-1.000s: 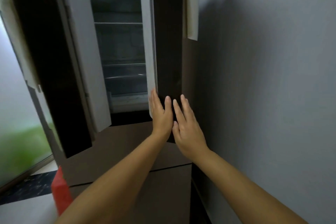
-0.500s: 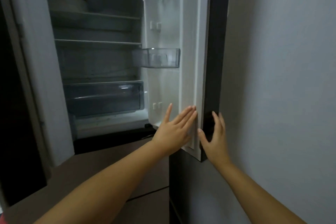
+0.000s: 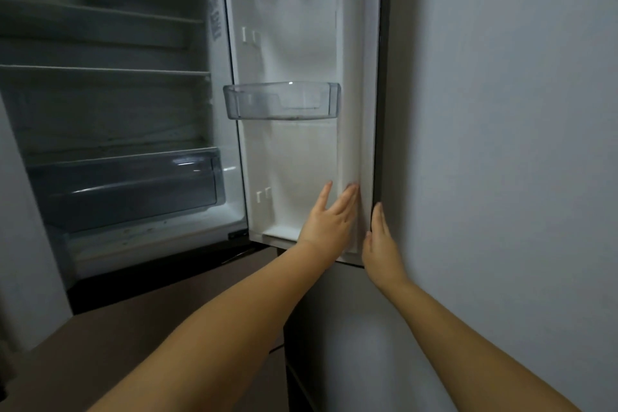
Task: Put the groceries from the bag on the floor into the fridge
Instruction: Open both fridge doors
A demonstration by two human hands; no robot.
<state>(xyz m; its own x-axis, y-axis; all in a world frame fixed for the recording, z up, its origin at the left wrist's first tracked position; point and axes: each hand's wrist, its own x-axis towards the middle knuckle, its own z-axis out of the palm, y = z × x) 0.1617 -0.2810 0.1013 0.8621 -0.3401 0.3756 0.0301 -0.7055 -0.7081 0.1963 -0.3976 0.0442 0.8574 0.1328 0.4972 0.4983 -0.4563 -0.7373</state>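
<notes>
At the lower edge of the fridge's right door (image 3: pixel 301 53), both hands are on the door panel and neither holds anything. The left hand (image 3: pixel 329 219) lies flat against the white inner lining with its fingers straight and spread, the fingertips reaching the door's gasket. The right hand (image 3: pixel 381 241) is also flat with straight fingers, set along the door's dark outer edge, just beside the grey wall (image 3: pixel 501 144). This door stands swung wide, nearly back against that wall, and its one clear door bin (image 3: pixel 282 100) looks empty. Inside the fridge (image 3: pixel 110 130) the shelves (image 3: pixel 100 70) are dim; a pale rounded shape sits on the top one, too dark to identify, and the crisper drawer (image 3: pixel 123 187) below is shut. The left door shows only as a pale strip at the frame's left side. Neither the grocery bag nor any of the groceries is in view, so the bag is presumably on the floor out of sight. Judged from this, only the opening step is done or nearly done: the fridge stands ready, nothing from the bag appears to have gone in, and all the fetching and placing is left.
</notes>
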